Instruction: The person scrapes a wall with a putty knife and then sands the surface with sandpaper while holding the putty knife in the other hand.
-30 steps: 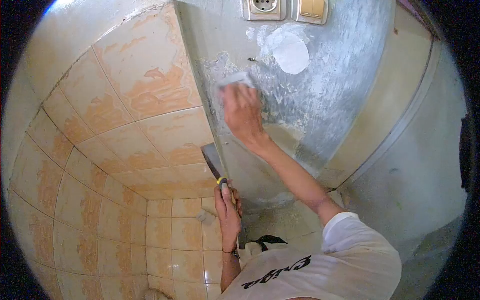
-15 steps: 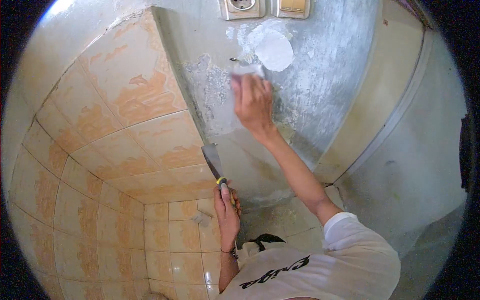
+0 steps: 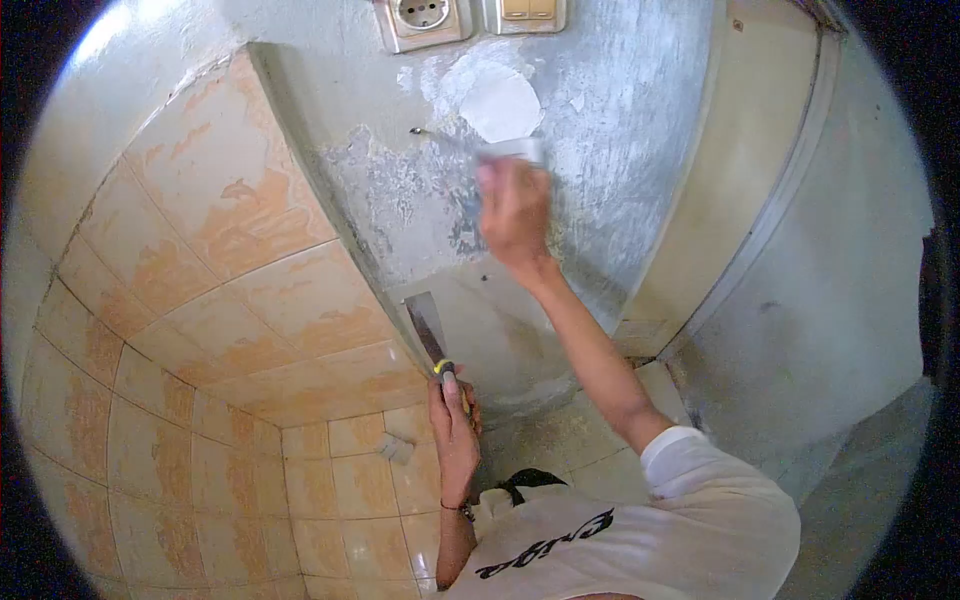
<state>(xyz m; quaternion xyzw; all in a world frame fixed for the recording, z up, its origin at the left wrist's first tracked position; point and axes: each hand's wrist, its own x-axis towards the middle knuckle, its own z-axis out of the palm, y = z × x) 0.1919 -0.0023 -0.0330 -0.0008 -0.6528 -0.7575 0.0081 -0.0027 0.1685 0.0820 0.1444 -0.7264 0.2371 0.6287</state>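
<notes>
My right hand (image 3: 517, 215) is closed on a folded, pale grey sheet that looks like sandpaper (image 3: 514, 150), blurred by motion. It lies against the wall just below a round white patch (image 3: 501, 104). Around it the wall surface (image 3: 370, 185) is rough and peeling. Lower down, my left hand (image 3: 457, 425) grips a putty knife (image 3: 426, 325) by its black and yellow handle. The knife's blade points up, near the lower edge of the tiled section.
A socket (image 3: 422, 14) and a light switch (image 3: 528, 10) sit at the top of the wall. Orange-patterned tiles (image 3: 245, 190) stand out on the left, with a raised edge. A door frame (image 3: 745, 240) runs down the right. A small grey piece (image 3: 397, 448) lies on the tiles below.
My right hand has moved right relative to the wall, from the rough area to below the white patch. The left hand keeps hold of the putty knife. The view has shifted slightly.
</notes>
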